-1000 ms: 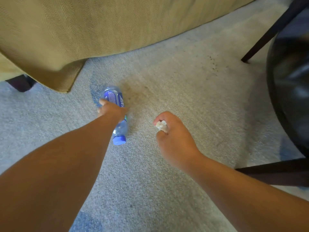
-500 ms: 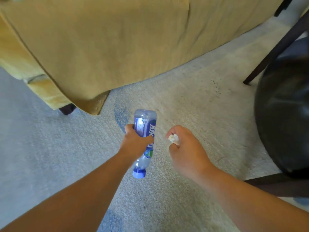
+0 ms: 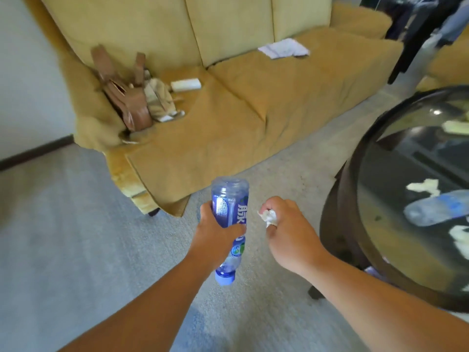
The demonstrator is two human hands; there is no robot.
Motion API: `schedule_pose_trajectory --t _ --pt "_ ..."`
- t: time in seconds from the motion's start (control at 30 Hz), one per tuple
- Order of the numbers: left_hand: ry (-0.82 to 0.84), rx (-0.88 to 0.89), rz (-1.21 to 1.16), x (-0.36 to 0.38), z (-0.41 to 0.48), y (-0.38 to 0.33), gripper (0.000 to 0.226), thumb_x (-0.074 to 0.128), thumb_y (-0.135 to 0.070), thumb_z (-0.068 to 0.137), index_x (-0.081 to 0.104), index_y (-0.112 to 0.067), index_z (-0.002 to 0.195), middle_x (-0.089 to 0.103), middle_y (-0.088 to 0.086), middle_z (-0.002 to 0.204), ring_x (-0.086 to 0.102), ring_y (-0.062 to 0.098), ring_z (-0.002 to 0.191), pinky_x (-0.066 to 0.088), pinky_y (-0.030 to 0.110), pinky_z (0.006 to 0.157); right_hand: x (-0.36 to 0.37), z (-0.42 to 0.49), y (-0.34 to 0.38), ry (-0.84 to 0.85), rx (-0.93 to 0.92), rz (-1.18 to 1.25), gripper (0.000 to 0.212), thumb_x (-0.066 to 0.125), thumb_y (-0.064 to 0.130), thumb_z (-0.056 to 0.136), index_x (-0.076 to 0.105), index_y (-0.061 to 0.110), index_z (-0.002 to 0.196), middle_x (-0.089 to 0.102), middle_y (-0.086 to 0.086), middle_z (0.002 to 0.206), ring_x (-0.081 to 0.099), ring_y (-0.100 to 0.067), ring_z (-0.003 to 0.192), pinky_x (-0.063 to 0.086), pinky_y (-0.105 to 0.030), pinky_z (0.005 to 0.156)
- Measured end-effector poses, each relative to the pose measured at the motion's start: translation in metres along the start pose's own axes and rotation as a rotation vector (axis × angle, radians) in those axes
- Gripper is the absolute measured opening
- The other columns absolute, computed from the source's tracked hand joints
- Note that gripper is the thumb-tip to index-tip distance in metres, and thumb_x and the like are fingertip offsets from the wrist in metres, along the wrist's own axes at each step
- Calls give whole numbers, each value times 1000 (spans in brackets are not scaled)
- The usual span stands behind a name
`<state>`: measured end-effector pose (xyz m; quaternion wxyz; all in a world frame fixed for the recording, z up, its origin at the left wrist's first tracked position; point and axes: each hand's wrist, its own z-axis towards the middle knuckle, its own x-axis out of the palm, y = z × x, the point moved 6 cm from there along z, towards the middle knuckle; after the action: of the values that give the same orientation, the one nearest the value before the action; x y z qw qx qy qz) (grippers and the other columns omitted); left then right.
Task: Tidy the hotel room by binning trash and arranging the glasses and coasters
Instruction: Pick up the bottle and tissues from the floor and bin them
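Plastic bottle (image 3: pixel 229 204) held cap-down, left hand (image 3: pixel 215 240) fingers (image 3: pixel 236 228) | right hand (image 3: pixel 291 235) fingers clutch tissue (image 3: pixel 269 217) | table rim (image 3: pixel 352 179) right, carpet (image 3: pixel 76 224) open left

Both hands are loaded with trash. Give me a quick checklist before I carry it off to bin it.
1. Left hand grip on blue bottle: fingers wrapped round its middle, ok.
2. Cap on, pointing down: ok.
3. Right hand grip on crumpled tissue: pinched in curled fingers, ok.
4. Bin in view: not ok, none visible.
5. Trash all gathered: not ok, second bottle and paper scraps lie on the glass table.
6. Free hand: not ok, both full.
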<state>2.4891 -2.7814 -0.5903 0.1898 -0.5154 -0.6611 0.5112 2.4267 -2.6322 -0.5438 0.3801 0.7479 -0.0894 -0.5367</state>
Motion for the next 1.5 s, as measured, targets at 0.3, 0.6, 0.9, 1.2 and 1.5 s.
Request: schedule_pose_trajectory --t 0.3,0.6,0.9,1.2,1.5 --pt "-78 99 -7 -47 -125 -187 53 78 -13 74 43 -21 113 65 -1 101 66 17 87 51 31 70 -187 -55 138 -85 -145 -12 26 51 2 86 55 24 99 53 4 98 51 -14 88 35 -26 68" --pt "-76 293 -2 -51 -204 -321 53 78 -14 76 41 -25 113 63 -6 101 64 11 87 51 27 68 -307 -103 193 -148 -215 -5 25 53 6 89 55 25 105 46 3 109 53 -17 92 43 -30 76" --pt "122 471 53 -32 -236 -380 60 79 -16 74 42 -20 122 63 0 108 66 18 93 55 31 74 -383 -147 208 -356 -100 -27 25 54 8 90 54 28 105 48 3 106 51 -17 87 37 -25 70" --pt "477 630 73 21 -258 -407 54 79 -5 72 48 -32 106 65 -4 101 67 15 88 53 37 79 -409 -241 199 -654 235 -78 26 55 11 90 55 27 110 51 1 112 50 -17 92 41 -29 76" --pt "866 682 70 104 -373 -414 69 76 -28 50 44 -26 112 64 -4 97 67 17 84 54 38 76 -444 -407 172 -918 580 -134 30 54 7 85 56 23 110 52 0 112 54 -22 97 35 -24 71"
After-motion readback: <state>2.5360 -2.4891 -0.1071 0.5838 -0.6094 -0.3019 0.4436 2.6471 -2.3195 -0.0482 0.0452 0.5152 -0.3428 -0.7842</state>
